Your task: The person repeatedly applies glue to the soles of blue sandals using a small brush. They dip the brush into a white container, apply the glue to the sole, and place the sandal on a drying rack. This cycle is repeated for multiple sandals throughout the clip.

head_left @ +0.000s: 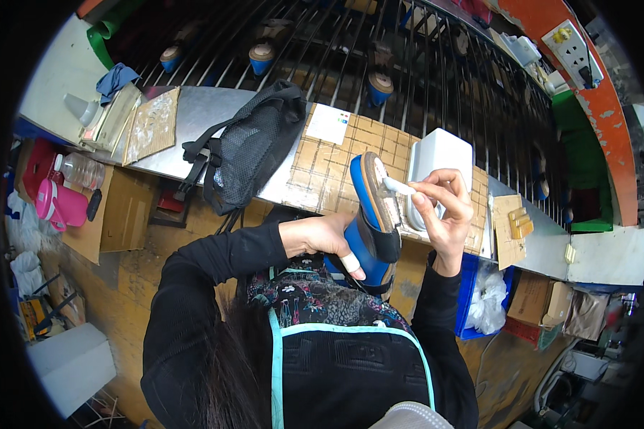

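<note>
My left hand point(329, 239), a pale wrap on its thumb, is closed around a blue shoe last point(365, 252) with a black strap on it. The last stands toe up over my lap, its tan underside point(379, 189) turned toward my right hand. A slim whitish brush-like tool point(398, 186) is pinched between the thumb and fingers of my right hand point(445, 211). Its tip rests at the whitish patch of the underside; I cannot make out bristles. Just behind my right hand stands a white plastic container point(444, 146), partly hidden by the fingers.
Grid-marked cardboard point(322, 168) covers the bench, with a white card point(328, 124) on it. A black mesh bag point(254, 143) lies to the left. Beyond runs a rod conveyor point(322, 53) carrying several blue lasts. A blue crate point(467, 329) with plastic bags sits below right.
</note>
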The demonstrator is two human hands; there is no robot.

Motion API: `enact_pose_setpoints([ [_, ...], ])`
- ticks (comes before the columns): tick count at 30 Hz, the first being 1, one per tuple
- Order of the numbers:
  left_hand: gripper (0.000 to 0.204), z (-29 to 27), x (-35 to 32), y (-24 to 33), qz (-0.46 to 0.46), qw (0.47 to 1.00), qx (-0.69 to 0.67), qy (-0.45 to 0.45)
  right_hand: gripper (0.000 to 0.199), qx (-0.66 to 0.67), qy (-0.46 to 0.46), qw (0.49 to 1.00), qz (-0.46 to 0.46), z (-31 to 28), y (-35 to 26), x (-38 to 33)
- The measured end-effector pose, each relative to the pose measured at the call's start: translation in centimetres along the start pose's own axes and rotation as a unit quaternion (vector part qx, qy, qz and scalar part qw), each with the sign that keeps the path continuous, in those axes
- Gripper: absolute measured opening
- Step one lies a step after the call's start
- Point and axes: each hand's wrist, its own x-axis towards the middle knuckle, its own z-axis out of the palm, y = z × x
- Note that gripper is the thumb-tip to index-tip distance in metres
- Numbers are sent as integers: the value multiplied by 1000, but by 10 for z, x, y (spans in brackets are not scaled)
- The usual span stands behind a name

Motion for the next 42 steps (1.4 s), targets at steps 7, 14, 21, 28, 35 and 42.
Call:
enact_pose_setpoints([
  [7,81,1,1,-2,15,1000,7,6,14,-16,11,1000,-5,4,-1,12],
  [14,78,-1,-1,2,-5,1000,12,-12,15,46,-54,997,-21,-3,5,12],
  [21,75,-1,7,-1,70,993,52,-84,14,38,-102,994,-12,-8,10,18],
  [28,64,-5,4,-9,196,973,14,-118,18,47,-8,998,30,4,18,-31],
  [35,89,-34,-15,-15,244,967,55,53,11,-162,125,942,265,-43,39,-106],
  [42,114,-32,-23,7,354,877,-325,19,7,-459,136,866,144,-46,70,-112],
])
